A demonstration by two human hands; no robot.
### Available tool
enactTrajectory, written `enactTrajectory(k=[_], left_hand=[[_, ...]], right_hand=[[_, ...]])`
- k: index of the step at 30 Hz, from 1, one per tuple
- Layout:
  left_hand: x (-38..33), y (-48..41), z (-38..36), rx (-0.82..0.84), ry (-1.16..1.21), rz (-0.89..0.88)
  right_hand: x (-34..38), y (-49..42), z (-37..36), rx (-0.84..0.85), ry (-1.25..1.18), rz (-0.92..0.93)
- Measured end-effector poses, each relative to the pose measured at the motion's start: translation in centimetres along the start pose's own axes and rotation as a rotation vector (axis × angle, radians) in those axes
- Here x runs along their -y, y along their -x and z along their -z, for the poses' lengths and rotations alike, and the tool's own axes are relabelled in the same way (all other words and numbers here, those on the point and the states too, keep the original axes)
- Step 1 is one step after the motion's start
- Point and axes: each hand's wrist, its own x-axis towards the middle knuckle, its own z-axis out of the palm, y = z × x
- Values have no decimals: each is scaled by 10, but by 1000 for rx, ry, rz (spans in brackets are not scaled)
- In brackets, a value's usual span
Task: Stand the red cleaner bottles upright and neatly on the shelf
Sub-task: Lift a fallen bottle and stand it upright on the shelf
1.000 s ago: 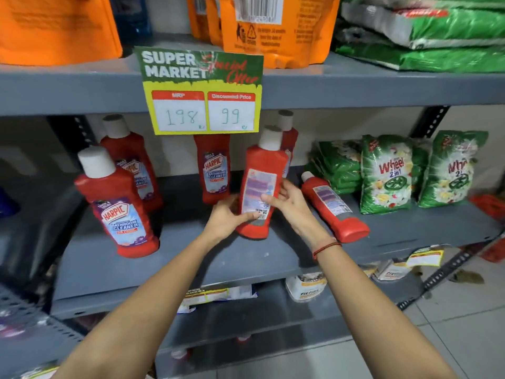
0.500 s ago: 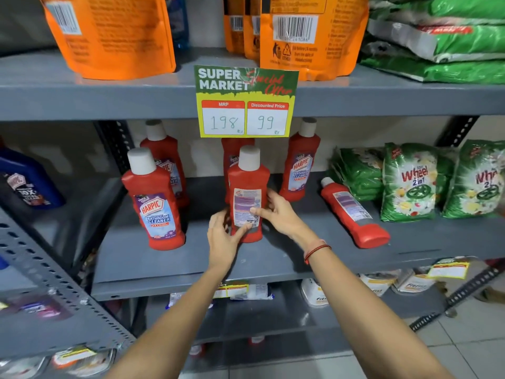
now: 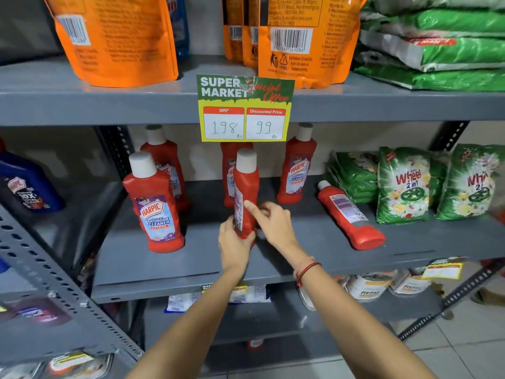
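1. Two bare forearms reach up from the bottom of the view toward the grey metal shelf (image 3: 164,263); a red thread band (image 3: 307,270) circles the right wrist.
2. The left hand (image 3: 235,248) is wrapped around the base of a red cleaner bottle (image 3: 246,192), fingers clenched on its lower left side, where the back label shows edge-on.
3. The right hand (image 3: 273,224) touches the same bottle from the right, its index finger stretched onto the red body and the other fingers loosely curled; I cannot tell whether it truly grips.
4. This held bottle stands upright on the shelf near the middle, white cap on top, its narrow side facing the camera.
5. To the left, near the front of the shelf, a front bottle (image 3: 155,206) stands upright with its Harpic label facing out.
6. To the right, a fallen bottle (image 3: 349,217) lies on its side, cap pointing toward the back, base toward the front edge.
7. Further back, three more red bottles stand upright: a rear left bottle (image 3: 164,157), a rear middle bottle (image 3: 228,173) directly behind the held one, and a rear right bottle (image 3: 297,168).
8. Green detergent packs (image 3: 404,187) fill the right end of the shelf.
9. A price tag (image 3: 244,108) hangs from the shelf above, partly hiding the rear middle bottle's top, and orange pouches (image 3: 117,42) stand on that upper shelf.
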Motion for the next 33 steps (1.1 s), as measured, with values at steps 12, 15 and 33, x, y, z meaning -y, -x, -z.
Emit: enactTrajectory(k=[12,15,33], left_hand=[[2,-65,56,663,-30,-60],[-1,-78,64,739,-139,-63],[0,-65,78,756,-163,4]], right_hand=[[-14,-35,15,417,-197,-99],[-14,-28,6,245,-100,-57],[-7,-9,-1,211,62,-7]])
